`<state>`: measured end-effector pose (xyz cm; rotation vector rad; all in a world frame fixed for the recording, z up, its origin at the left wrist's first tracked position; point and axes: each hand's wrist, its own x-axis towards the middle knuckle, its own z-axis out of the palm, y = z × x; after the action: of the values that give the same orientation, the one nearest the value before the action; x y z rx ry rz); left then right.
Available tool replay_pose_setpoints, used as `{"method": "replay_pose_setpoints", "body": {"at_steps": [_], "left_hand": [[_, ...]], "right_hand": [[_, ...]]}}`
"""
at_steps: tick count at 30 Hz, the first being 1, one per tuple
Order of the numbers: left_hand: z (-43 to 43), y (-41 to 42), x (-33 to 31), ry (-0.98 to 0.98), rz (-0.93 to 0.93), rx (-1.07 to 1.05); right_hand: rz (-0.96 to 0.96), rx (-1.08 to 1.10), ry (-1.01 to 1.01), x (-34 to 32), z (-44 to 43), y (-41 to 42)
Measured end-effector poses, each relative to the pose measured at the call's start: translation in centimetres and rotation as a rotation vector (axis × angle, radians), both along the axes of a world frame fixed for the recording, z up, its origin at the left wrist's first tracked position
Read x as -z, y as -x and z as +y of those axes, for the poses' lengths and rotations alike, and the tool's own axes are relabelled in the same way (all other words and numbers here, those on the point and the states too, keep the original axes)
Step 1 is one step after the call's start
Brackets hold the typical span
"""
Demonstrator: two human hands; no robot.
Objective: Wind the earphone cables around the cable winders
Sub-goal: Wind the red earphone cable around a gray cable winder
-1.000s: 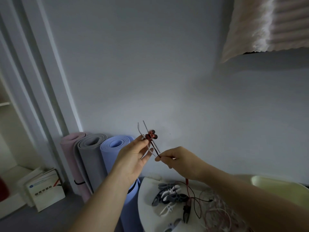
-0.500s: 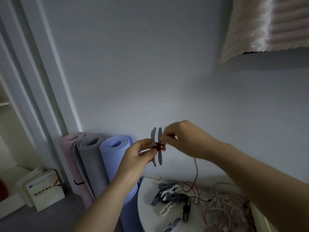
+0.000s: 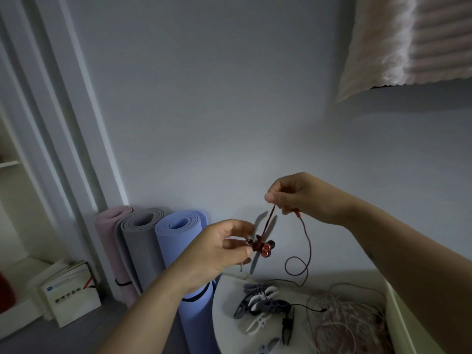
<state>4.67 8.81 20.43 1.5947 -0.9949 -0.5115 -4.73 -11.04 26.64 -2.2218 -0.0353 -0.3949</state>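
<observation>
My left hand (image 3: 219, 247) pinches a grey cable winder (image 3: 258, 247) at its middle, held in the air above the table. Two red earbuds (image 3: 267, 247) sit at the winder's waist. My right hand (image 3: 298, 196), higher and to the right, pinches the dark red earphone cable (image 3: 307, 247) and holds it taut up from the winder. The slack of the cable loops down to the white table (image 3: 227, 315).
A pile of grey, white and black winders (image 3: 263, 306) lies on the table, beside a tangle of pale pink cables (image 3: 350, 325). Rolled mats, pink, grey and blue (image 3: 176, 241), stand against the wall at left. A booklet (image 3: 69, 292) lies on a low shelf.
My right hand has risen up and to the right, drawing the red cable taut above the winder. My left hand and the winder have dropped slightly, and the winder has tilted.
</observation>
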Motion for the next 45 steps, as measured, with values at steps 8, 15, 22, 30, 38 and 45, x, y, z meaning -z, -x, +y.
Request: {"method": "replay_pose_setpoints", "body": {"at_steps": [8, 15, 22, 30, 38, 45], "left_hand": [[-0.5, 1.6, -1.6, 0.207, 0.112, 0.129], [-1.3, 0.9, -1.3, 0.436, 0.387, -0.064], [-1.5, -0.8, -0.1, 0.422, 0.449, -0.282], [-1.3, -1.7, 0.9, 0.335, 0.308, -0.454], [-1.0, -0.8, 1.7, 0.154, -0.021, -0.35], [-0.6, -0.5, 1.0, 0.04, -0.126, -0.216]], "right_hand": [[-0.015, -0.095, -0.705, 3.0, 1.6, -2.3], [0.01, -0.027, -0.728, 6.9, 3.6, -2.7], [0.09, 0.048, -0.317, 7.4, 5.5, -1.7], [0.151, 0.001, 0.217, 5.0, 5.9, -0.9], [-0.043, 0.149, 0.714, 0.4, 4.8, -0.3], [-0.079, 0.093, 0.565, -0.5, 2.4, -0.2]]}}
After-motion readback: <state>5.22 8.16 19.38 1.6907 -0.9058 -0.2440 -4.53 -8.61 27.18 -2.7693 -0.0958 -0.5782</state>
